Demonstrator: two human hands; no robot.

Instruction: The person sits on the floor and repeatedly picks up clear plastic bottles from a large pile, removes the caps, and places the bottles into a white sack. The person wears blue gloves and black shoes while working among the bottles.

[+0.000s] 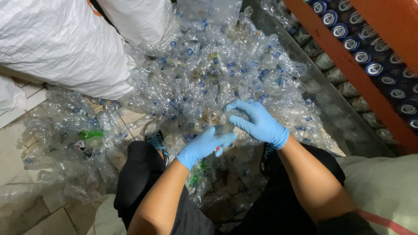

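Both my hands wear blue gloves and meet over a heap of crushed clear plastic bottles (209, 74). My left hand (204, 146) and my right hand (259, 122) together grip one crumpled clear bottle (226, 126), blurred between the fingers. The right hand's fingers curl over its top; the left hand pinches its lower end, where a small red spot shows. I sit above the pile with my knees in dark trousers on either side.
Large white woven sacks (56, 43) bulge at the upper left. A pale sack (383, 191) lies by my right leg. An orange shelf beam (348, 65) with rows of blue-capped bottles runs down the right. Tiled floor (39, 217) shows at the lower left, with a green-labelled bottle (89, 135).
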